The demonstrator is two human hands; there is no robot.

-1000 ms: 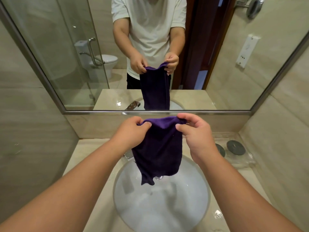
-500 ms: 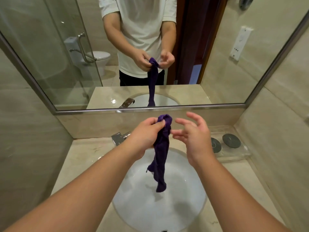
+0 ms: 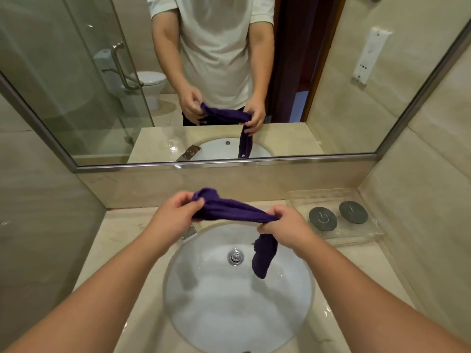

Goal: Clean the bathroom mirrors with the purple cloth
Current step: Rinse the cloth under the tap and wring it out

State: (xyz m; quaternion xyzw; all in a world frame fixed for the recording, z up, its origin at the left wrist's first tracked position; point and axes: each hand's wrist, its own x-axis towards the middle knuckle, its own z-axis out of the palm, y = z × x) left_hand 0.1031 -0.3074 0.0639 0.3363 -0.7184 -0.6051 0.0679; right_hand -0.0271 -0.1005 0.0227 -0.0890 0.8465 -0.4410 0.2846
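head view, left hand (image 3: 175, 216): forearm reaching in from lower left, fingers curled tight round one bunched end of the purple cloth (image 3: 235, 212)
right hand (image 3: 285, 226): knuckles up, gripping the cloth further along
cloth: stretched like a rope between both hands above the sink (image 3: 204, 314) (loose tail dangles below the right hand)
mirror (image 3: 331, 72): behind the counter (image 3: 119, 240), untouched

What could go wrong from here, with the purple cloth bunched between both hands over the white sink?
1. The purple cloth is bunched into a rope between the left hand and right hand; used like that, it may leave streaks on the framed wall mirror.
2. Its loose tail hangs over the round white sink near the chrome drain and could dip in, picking up water or grime.
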